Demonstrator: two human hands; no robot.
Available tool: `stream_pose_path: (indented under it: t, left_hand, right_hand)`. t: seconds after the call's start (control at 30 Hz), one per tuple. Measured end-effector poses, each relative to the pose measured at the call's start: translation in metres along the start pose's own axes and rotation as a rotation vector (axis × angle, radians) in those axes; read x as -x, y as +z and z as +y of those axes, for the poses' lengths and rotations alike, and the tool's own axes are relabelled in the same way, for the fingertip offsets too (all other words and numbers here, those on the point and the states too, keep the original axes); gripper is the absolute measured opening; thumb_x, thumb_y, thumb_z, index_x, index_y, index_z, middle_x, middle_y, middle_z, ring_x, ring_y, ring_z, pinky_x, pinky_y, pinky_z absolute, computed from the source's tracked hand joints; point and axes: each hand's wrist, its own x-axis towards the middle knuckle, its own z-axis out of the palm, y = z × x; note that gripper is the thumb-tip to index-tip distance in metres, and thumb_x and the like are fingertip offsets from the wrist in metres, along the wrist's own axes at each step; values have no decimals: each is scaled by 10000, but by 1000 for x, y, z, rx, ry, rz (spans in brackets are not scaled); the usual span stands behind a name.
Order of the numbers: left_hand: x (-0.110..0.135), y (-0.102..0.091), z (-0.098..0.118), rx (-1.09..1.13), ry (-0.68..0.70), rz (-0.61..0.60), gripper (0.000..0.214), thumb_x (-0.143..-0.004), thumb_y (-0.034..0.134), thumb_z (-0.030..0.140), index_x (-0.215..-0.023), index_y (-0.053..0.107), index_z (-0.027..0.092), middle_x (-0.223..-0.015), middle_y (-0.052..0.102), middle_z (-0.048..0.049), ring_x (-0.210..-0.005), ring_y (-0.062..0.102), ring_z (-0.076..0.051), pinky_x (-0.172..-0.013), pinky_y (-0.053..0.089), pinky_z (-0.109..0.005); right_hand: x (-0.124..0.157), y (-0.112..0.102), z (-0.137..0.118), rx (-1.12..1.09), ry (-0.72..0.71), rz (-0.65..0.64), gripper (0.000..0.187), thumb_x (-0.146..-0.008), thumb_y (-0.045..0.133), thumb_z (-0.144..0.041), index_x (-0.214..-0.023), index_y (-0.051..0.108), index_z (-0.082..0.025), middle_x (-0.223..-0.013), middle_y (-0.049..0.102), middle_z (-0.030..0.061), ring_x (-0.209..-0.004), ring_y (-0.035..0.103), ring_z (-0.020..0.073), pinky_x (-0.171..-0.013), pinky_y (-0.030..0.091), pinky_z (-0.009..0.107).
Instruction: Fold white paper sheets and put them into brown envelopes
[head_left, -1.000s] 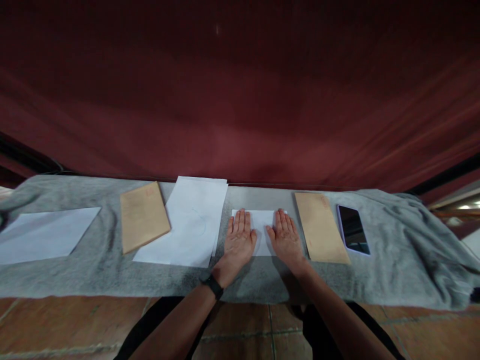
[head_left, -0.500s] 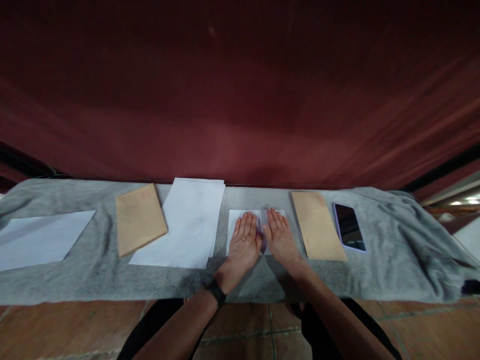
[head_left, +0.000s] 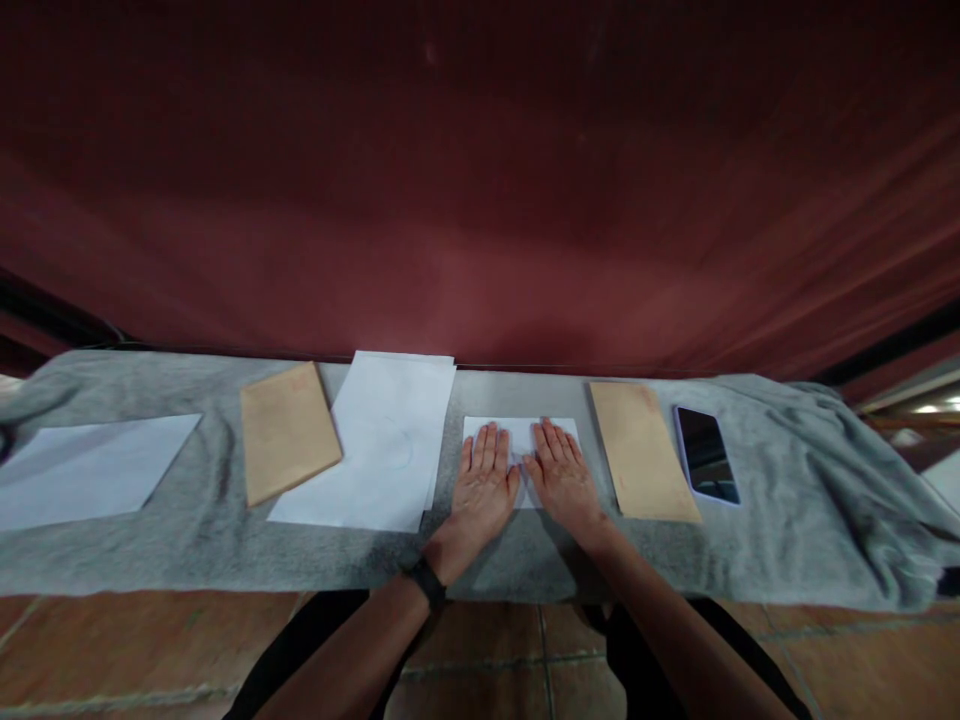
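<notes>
A small folded white paper (head_left: 520,433) lies on the grey cloth (head_left: 187,540) in front of me. My left hand (head_left: 481,486) lies flat on its left half, fingers stretched out and together. My right hand (head_left: 561,476) lies flat on its right half, fingers spread a little. The two thumbs almost touch over the paper's middle. Neither hand holds anything. A black band sits on my left wrist.
Left of the hands lie a stack of white sheets (head_left: 386,441), a brown envelope (head_left: 288,431) and another white sheet (head_left: 90,468). To the right lie a second brown envelope (head_left: 642,450) and a dark phone (head_left: 706,454). A dark red curtain (head_left: 480,200) hangs behind the table.
My hands have slid closer together over the folded paper, from its outer edges toward its middle. The paper stays flat on the cloth.
</notes>
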Motion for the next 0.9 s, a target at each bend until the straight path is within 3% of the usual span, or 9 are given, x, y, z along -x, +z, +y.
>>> stream_pose_path:
  t: [0.3,0.63,0.9]
  left_hand:
    - [0,-4,-4,20,-11,17,607,-994,366,287,-1541,331,27,-1600,355,-205,-1523,268,-289,-1244,234,-499]
    - [-7,1,12,111,153,57,534,-1017,330,256,-1516,401,80,-1612,370,-127,-1528,263,-258,-1256,239,-496]
    - [-9,0,3,56,74,32,563,-1035,355,353,-1527,382,79,-1609,372,-143,-1532,252,-252,-1260,209,-484]
  right_hand:
    - [1,3,0,62,-7,29,557,-1070,341,-378,-1524,395,-60,-1577,405,201,-1475,367,287,-1189,316,471]
    - [0,0,-1,65,-2,-9,532,-1064,327,-314,-1522,398,-53,-1591,385,193,-1488,344,273,-1203,289,459]
    - [2,-1,3,91,21,3,565,-1055,351,-358,-1528,386,-50,-1576,404,207,-1469,371,289,-1183,313,469]
